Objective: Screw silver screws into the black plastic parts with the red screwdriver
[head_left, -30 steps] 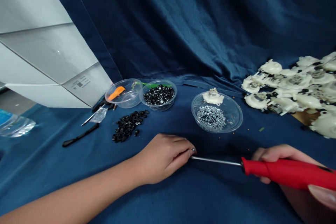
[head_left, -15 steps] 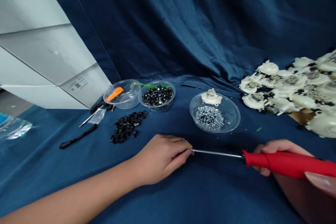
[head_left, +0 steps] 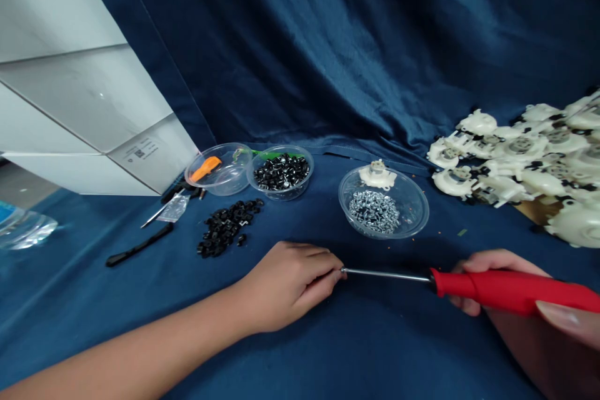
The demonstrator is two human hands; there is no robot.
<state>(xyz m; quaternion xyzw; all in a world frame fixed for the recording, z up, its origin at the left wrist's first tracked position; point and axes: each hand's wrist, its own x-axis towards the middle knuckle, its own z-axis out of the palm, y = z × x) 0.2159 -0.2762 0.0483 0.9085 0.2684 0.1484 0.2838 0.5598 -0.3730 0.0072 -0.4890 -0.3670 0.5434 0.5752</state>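
My right hand [head_left: 492, 287] is closed round the red handle of a screwdriver [head_left: 506, 292], held level with its thin metal shaft pointing left. The shaft's tip meets the fingertips of my left hand [head_left: 300, 284], which are pinched together over the cloth. Whatever small thing those fingers hold is hidden or too tiny to name. Just beyond the shaft stands a clear plastic bowl [head_left: 415, 222] of small silvery screws [head_left: 375, 211], with one cream plastic part [head_left: 376, 176] at its back rim.
Many cream plastic housings [head_left: 520, 144] are piled at the right. At the left lie loose black parts [head_left: 225, 228], a tub of black pieces [head_left: 281, 174], a tub with an orange item [head_left: 206, 169], a black strip [head_left: 140, 245], white boxes [head_left: 89, 100] and a clear bottle [head_left: 25, 228].
The screwdriver handle and my right hand have shifted very slightly left. My left hand stays at the tip, nearly still.
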